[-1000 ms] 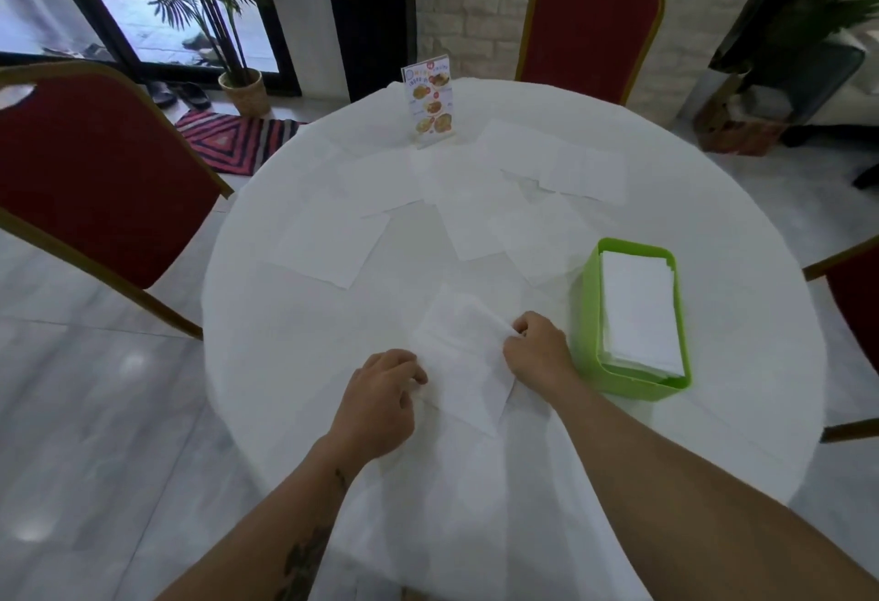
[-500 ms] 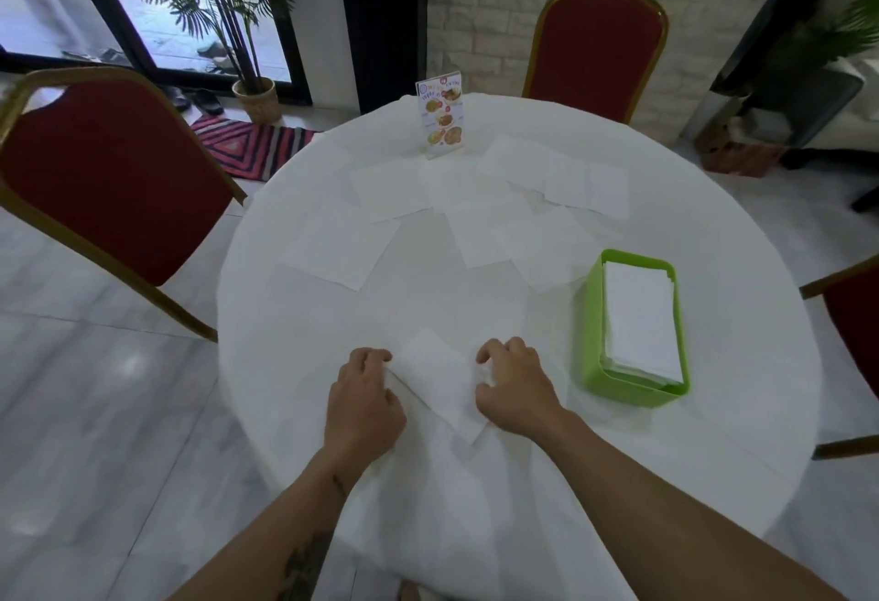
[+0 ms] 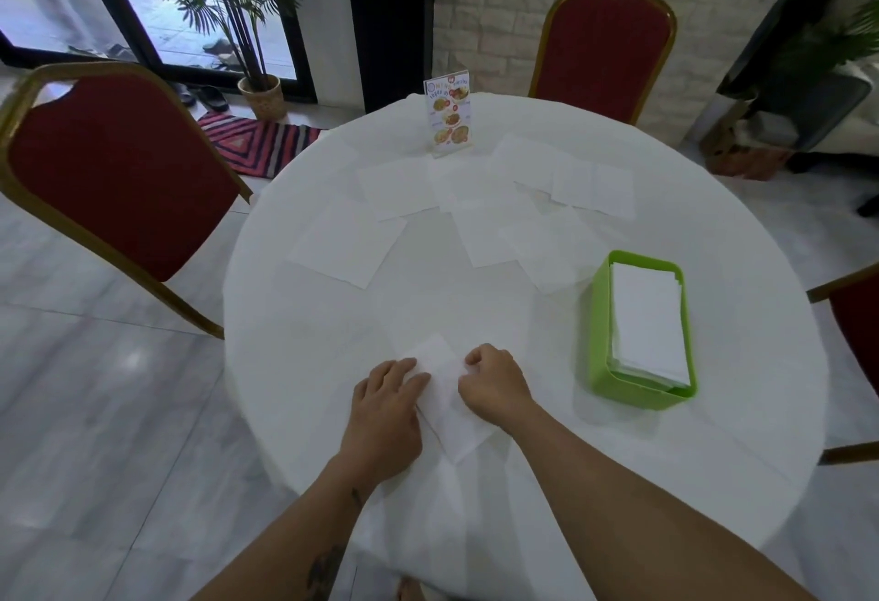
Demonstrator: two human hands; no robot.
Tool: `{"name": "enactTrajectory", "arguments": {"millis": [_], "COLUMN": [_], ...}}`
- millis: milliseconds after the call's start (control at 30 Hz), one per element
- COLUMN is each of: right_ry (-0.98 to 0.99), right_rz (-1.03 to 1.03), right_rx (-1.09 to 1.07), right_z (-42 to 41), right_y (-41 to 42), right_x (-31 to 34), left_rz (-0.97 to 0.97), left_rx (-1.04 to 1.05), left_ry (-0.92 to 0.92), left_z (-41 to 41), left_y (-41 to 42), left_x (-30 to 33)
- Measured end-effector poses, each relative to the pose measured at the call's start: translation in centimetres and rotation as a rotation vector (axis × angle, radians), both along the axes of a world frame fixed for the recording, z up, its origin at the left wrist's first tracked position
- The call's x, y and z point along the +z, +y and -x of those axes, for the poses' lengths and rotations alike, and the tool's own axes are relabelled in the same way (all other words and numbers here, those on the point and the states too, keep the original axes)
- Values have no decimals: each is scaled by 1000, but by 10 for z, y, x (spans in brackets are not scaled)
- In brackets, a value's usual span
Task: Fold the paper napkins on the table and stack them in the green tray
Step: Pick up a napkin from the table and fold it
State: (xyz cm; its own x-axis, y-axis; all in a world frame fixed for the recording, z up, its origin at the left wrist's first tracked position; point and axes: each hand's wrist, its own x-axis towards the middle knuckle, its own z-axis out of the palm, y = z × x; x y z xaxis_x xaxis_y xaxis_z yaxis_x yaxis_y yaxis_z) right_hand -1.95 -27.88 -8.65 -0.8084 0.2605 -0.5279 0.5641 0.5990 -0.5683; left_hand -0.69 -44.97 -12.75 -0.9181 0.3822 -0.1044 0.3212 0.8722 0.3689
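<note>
A folded white napkin [image 3: 444,398] lies near the front edge of the round white table [image 3: 523,324]. My left hand [image 3: 387,403] rests flat on its left side, fingers pressing the paper. My right hand [image 3: 494,381] is curled on its right side, fingertips pinching the napkin's edge. The green tray [image 3: 601,362] stands to the right of my hands and holds a stack of folded napkins [image 3: 649,320]. Several unfolded napkins [image 3: 349,243] lie spread over the far half of the table.
A menu stand [image 3: 449,113] is upright at the table's far side. Red chairs stand at the left [image 3: 119,172], the back [image 3: 604,48] and the right [image 3: 856,320]. A potted palm [image 3: 259,96] and a striped mat [image 3: 257,144] are on the floor beyond.
The napkin went from a wider sheet to a narrower folded strip. Both hands drew closer together and now press it down nearer the table's front edge.
</note>
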Motion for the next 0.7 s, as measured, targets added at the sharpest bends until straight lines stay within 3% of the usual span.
{"name": "enactTrajectory", "arguments": {"millis": [100, 300, 433, 567, 700], "right_ry": [17, -44, 22, 199, 368], "right_rz": [-46, 234, 222, 173, 136], "right_rx": [25, -118, -120, -129, -149], "right_z": [-4, 1, -1, -2, 3], "right_y": [-6, -14, -12, 4, 41], "right_x": [1, 0, 2, 19, 54], "left_rz": [7, -13, -48, -284, -580], "left_rx": [10, 24, 50, 249, 345], "left_ry": [5, -7, -30, -114, -81], "left_z": [1, 3, 2, 10, 28], "left_y": [-4, -4, -2, 15, 47], "left_x": [-2, -4, -2, 16, 44]}}
